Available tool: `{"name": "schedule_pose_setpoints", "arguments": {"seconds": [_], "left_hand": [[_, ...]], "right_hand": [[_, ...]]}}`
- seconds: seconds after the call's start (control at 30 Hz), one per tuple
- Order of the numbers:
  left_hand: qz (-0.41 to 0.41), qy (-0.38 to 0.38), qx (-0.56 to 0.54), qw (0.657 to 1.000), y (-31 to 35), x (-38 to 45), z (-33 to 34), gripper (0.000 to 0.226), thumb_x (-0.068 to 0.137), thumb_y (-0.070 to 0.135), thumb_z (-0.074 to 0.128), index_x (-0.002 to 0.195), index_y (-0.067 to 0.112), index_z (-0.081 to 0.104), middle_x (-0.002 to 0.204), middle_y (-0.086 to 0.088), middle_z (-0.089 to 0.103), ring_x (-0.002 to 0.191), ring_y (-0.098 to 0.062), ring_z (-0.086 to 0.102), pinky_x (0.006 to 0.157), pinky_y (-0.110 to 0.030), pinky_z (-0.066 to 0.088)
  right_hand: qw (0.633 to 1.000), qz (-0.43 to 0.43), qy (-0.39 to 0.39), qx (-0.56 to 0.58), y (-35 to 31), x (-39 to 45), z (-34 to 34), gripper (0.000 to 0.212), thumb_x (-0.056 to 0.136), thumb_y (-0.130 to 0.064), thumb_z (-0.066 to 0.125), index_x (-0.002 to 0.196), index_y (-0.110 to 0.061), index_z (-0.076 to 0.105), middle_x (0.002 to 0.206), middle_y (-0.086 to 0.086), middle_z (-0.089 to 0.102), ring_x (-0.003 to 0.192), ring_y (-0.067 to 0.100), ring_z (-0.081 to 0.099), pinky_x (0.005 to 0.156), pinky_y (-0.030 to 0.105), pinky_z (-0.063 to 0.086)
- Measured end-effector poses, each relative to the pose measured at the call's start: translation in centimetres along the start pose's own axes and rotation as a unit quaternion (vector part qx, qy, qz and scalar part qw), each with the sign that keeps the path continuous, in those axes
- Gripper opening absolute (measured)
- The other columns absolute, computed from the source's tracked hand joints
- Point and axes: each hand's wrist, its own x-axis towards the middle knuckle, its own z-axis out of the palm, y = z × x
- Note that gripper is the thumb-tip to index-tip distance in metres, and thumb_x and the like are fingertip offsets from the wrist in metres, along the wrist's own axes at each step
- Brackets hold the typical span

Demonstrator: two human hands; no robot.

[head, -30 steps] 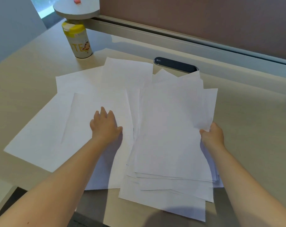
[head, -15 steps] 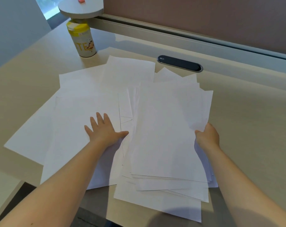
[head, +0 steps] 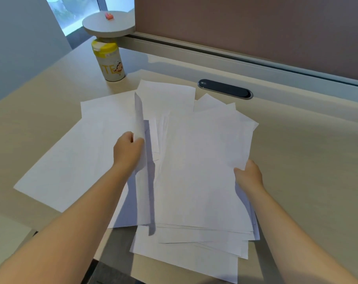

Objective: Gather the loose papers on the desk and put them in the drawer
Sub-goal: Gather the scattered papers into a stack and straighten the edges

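Sheet (head: pixel 142 152) now lifted by left hand (head: pixel 127 151)

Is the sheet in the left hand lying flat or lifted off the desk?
Lifted. The left hand pinches the sheet by its edge, standing it nearly edge-on above the papers lying flat.

Pale yellow letters reading "TE" are showing on the white canister (head: pixel 110 62) with the yellow lid, standing beyond the left hand (head: pixel 128 150); its remaining lettering is staying illegible. The papers (head: pixel 202 160) are showing no print.
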Motion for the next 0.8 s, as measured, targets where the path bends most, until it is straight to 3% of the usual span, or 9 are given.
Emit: {"name": "schedule_pose_setpoints", "arguments": {"seconds": [0.13, 0.2, 0.27, 0.37, 0.43, 0.53, 0.63, 0.7, 0.8], "left_hand": [[-0.001, -0.098, -0.078, 0.992, 2.3, -0.6, 0.7, 0.018, 0.079, 0.004, 0.046, 0.066, 0.012, 0.037, 0.062, -0.005, 0.031, 0.058, -0.018, 0.031, 0.053, -0.027, 0.029], [-0.030, -0.235, -0.092, 0.967, 2.7, -1.1, 1.4, 0.022, 0.081, 0.012, 0.055, 0.063, 0.010, 0.043, 0.065, -0.005, 0.043, 0.061, -0.021, 0.045, 0.066, -0.031, 0.046], [-0.040, -0.311, -0.081, 0.946, 2.3, -1.7, 2.0, 0.019, 0.088, 0.026, 0.053, 0.076, 0.013, 0.059, 0.083, -0.003, 0.061, 0.081, -0.022, 0.061, 0.086, -0.036, 0.049], [0.036, -0.119, 0.105, 0.987, 0.6, -0.4, 1.9, 0.034, 0.087, 0.032, 0.055, 0.112, 0.009, 0.060, 0.121, -0.012, 0.061, 0.118, -0.030, 0.053, 0.103, -0.040, 0.038], [-0.013, -0.019, 0.243, 0.970, -0.6, 0.3, 1.3, 0.053, 0.083, 0.033, 0.059, 0.129, 0.007, 0.048, 0.136, -0.018, 0.049, 0.128, -0.035, 0.043, 0.106, -0.043, 0.035], [-0.142, -0.024, 0.273, 0.951, -1.9, 0.0, 0.7, 0.064, 0.083, 0.035, 0.059, 0.133, 0.003, 0.035, 0.139, -0.020, 0.039, 0.129, -0.040, 0.035, 0.101, -0.048, 0.035], [-0.133, -0.058, 0.281, 0.949, -1.8, -1.0, 1.9, 0.059, 0.087, 0.030, 0.054, 0.133, 0.000, 0.032, 0.141, -0.020, 0.032, 0.128, -0.039, 0.032, 0.101, -0.045, 0.035], [-0.123, -0.088, 0.275, 0.949, -1.4, -1.5, 2.9, 0.058, 0.089, 0.028, 0.051, 0.134, -0.002, 0.031, 0.143, -0.019, 0.028, 0.130, -0.038, 0.030, 0.102, -0.043, 0.034], [-0.128, -0.123, 0.237, 0.955, -1.1, -1.6, 3.4, 0.052, 0.088, 0.025, 0.053, 0.128, -0.003, 0.036, 0.139, -0.019, 0.031, 0.124, -0.039, 0.039, 0.095, -0.040, 0.038]], "right_hand": [[0.996, -0.012, -0.050, 0.074, -1.0, -0.4, 1.0, 0.029, 0.092, 0.003, 0.036, 0.117, 0.002, 0.049, 0.116, 0.010, 0.053, 0.107, 0.023, 0.048, 0.075, 0.010, 0.027], [0.993, -0.005, -0.076, 0.088, -1.1, -0.2, 1.6, 0.018, 0.093, -0.003, 0.038, 0.090, -0.011, 0.054, 0.095, 0.001, 0.055, 0.097, 0.020, 0.047, 0.083, 0.020, 0.033], [0.995, 0.001, -0.068, 0.076, -1.4, 0.3, 1.7, 0.034, 0.092, -0.008, 0.040, 0.061, -0.022, 0.038, 0.071, -0.005, 0.043, 0.078, 0.019, 0.043, 0.074, 0.025, 0.032], [0.997, -0.020, 0.021, -0.073, -0.9, 0.9, 0.8, 0.040, 0.087, -0.016, 0.045, 0.052, -0.024, 0.026, 0.077, 0.004, 0.041, 0.076, 0.023, 0.037, 0.064, 0.030, 0.028], [0.997, -0.014, 0.028, -0.073, -0.7, 1.1, 0.2, 0.035, 0.084, -0.014, 0.047, 0.055, -0.022, 0.028, 0.078, 0.004, 0.039, 0.080, 0.022, 0.035, 0.058, 0.027, 0.026], [0.998, 0.032, -0.040, 0.038, -0.7, 0.9, 0.4, 0.019, 0.085, -0.008, 0.047, 0.071, -0.017, 0.037, 0.070, -0.002, 0.037, 0.062, 0.017, 0.038, 0.047, 0.022, 0.024], [0.989, 0.059, -0.091, 0.097, -1.0, 0.5, 1.8, 0.035, 0.085, -0.007, 0.046, 0.059, -0.021, 0.026, 0.063, -0.003, 0.027, 0.054, 0.010, 0.028, 0.051, 0.021, 0.033], [0.986, 0.064, -0.117, 0.101, -1.2, 0.1, 2.7, 0.025, 0.085, -0.011, 0.048, 0.065, -0.017, 0.034, 0.066, -0.001, 0.030, 0.060, 0.013, 0.034, 0.075, 0.026, 0.043], [0.990, 0.042, -0.118, 0.067, -1.6, -0.4, 2.8, 0.008, 0.086, -0.005, 0.049, 0.094, -0.005, 0.050, 0.079, 0.003, 0.045, 0.084, 0.023, 0.048, 0.077, 0.031, 0.044]]}}
